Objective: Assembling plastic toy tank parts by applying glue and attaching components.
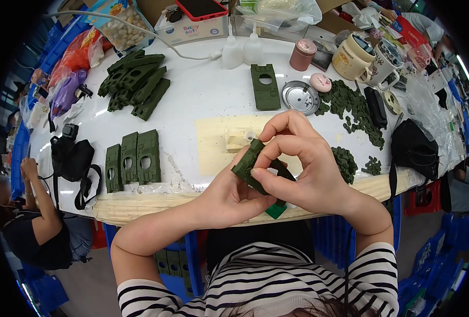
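Striped sleeves (pixel 373 269) are seen nearest. Over the near edge of the counter (pixel 187 121), a green part (pixel 248 161) is held from below by the left hand (pixel 229 193), and it is pinched by the right hand (pixel 300 156), whose grip is closed with thumb and fingers. Beyond, a yellow sheet (pixel 210 142) is laid. Three similar parts (pixel 130 143) are lined up at left; small pieces (pixel 353 108) are scattered at right. Farther, a pile (pixel 134 82) is seen.

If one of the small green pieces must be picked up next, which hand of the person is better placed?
Probably the right hand. The small green pieces lie on its side, while the left hand is farther away. Both hands are on the larger green part, so neither is free.
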Action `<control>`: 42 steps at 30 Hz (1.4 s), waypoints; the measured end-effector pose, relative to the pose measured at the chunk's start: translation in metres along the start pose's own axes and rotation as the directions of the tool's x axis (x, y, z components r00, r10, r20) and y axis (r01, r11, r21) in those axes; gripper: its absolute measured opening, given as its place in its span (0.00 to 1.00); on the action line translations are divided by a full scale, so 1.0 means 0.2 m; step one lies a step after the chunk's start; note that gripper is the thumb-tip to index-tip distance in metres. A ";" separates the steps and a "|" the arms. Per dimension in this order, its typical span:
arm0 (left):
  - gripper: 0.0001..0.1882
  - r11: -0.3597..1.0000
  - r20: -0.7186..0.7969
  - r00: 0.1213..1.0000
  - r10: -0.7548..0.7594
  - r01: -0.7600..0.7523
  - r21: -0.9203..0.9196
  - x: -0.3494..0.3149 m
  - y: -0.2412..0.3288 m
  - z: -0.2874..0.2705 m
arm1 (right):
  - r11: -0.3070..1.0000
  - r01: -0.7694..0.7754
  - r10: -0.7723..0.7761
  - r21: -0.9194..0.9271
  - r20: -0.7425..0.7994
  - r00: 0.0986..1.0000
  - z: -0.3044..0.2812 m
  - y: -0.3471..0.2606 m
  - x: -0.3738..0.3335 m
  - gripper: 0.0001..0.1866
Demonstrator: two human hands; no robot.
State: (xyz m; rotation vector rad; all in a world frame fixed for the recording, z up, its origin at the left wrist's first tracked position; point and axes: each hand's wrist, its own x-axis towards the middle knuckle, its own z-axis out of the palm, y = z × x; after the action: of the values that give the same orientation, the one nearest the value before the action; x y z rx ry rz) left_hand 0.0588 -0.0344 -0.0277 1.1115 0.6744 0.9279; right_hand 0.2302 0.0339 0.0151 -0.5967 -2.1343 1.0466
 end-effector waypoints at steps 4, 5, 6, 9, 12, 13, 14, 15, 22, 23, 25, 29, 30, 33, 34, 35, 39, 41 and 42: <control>0.36 1.000 0.001 1.000 0.023 -0.023 -0.004 0.00 0.00 0.01 | 1.000 0.007 -0.007 -0.021 -0.006 1.000 0.00 0.00 0.00 0.06; 0.36 1.000 -0.001 1.000 0.028 -0.028 -0.004 0.00 0.00 0.01 | 1.000 0.003 -0.003 -0.027 -0.004 1.000 0.00 0.00 0.00 0.06; 0.36 0.999 -0.004 0.999 0.034 -0.034 -0.005 0.00 0.00 0.01 | 0.999 0.000 0.000 -0.033 -0.002 1.000 0.00 -0.01 0.00 0.06; 0.36 0.999 -0.010 0.999 0.037 -0.036 0.006 0.00 -0.01 0.01 | 0.999 0.002 -0.002 -0.049 -0.003 1.000 0.00 -0.01 0.00 0.06; 0.37 0.999 -0.005 0.999 0.042 -0.042 0.034 0.00 -0.01 0.00 | 0.999 0.003 -0.003 -0.041 0.000 1.000 0.00 0.00 0.00 0.06; 0.37 0.998 -0.002 0.999 0.046 -0.046 0.045 0.00 -0.01 0.00 | 0.999 0.002 -0.002 -0.035 0.001 1.000 0.00 0.00 0.00 0.06; 0.37 0.998 -0.001 0.999 0.040 -0.040 0.039 0.00 -0.01 0.00 | 0.999 0.012 -0.012 -0.047 0.001 1.000 0.00 0.00 0.00 0.07; 0.37 0.999 -0.001 0.999 0.034 -0.033 0.035 0.00 -0.01 0.00 | 0.998 0.023 -0.023 -0.058 0.001 1.000 0.00 0.00 0.00 0.07; 0.35 0.993 0.009 0.999 -0.051 0.052 -0.103 -0.01 0.04 0.02 | 0.997 -0.010 0.012 0.071 -0.020 1.000 -0.03 -0.01 0.00 0.07; 0.35 0.989 0.014 0.996 -0.087 0.088 -0.119 -0.01 0.04 0.02 | 0.998 0.008 -0.007 0.064 -0.017 1.000 -0.04 0.00 0.00 0.07; 0.34 0.976 0.026 0.987 -0.157 0.159 -0.150 -0.02 0.06 0.01 | 0.998 0.043 -0.043 0.050 -0.011 0.999 -0.07 0.02 0.01 0.06; 0.33 0.977 0.085 0.983 -0.165 0.175 -0.122 -0.02 0.07 0.00 | 0.991 -0.015 0.012 0.130 0.026 1.000 -0.10 0.02 0.01 0.07; 0.32 0.978 0.100 0.983 -0.155 0.167 -0.121 -0.02 0.07 0.00 | 0.990 -0.025 0.021 0.136 0.034 0.999 -0.11 0.01 0.00 0.08; 0.34 0.975 0.152 0.974 -0.167 0.187 -0.124 -0.03 0.06 -0.01 | 0.994 0.031 -0.034 0.103 0.028 0.999 -0.11 0.03 0.00 0.13; 0.34 0.972 0.171 0.969 -0.178 0.201 -0.124 -0.03 0.06 -0.01 | 0.994 0.064 -0.066 0.083 0.022 0.998 -0.11 0.03 0.00 0.16; 0.34 0.970 0.176 0.969 -0.172 0.198 -0.143 -0.03 0.08 -0.01 | 0.989 0.036 -0.049 0.146 0.087 0.995 -0.12 0.03 0.00 0.20; 0.30 0.941 0.291 0.934 -0.208 0.272 -0.200 -0.03 0.11 -0.04 | 0.958 0.066 -0.171 0.278 0.371 0.913 -0.22 0.08 0.02 0.37; 0.26 0.942 0.366 0.904 -0.223 0.296 -0.158 -0.03 0.13 -0.06 | 0.958 0.093 -0.214 0.271 0.459 0.863 -0.25 0.09 0.02 0.42; 0.26 0.943 0.390 0.899 -0.201 0.285 -0.170 -0.03 0.12 -0.07 | 0.964 0.088 -0.198 0.250 0.461 0.865 -0.26 0.09 0.02 0.42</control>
State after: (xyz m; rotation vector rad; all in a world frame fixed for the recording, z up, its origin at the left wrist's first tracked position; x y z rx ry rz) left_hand 0.0386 -0.0294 -0.0097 0.9388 0.3769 0.5411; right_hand 0.2679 0.0723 0.0257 -0.0598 -2.3862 1.4391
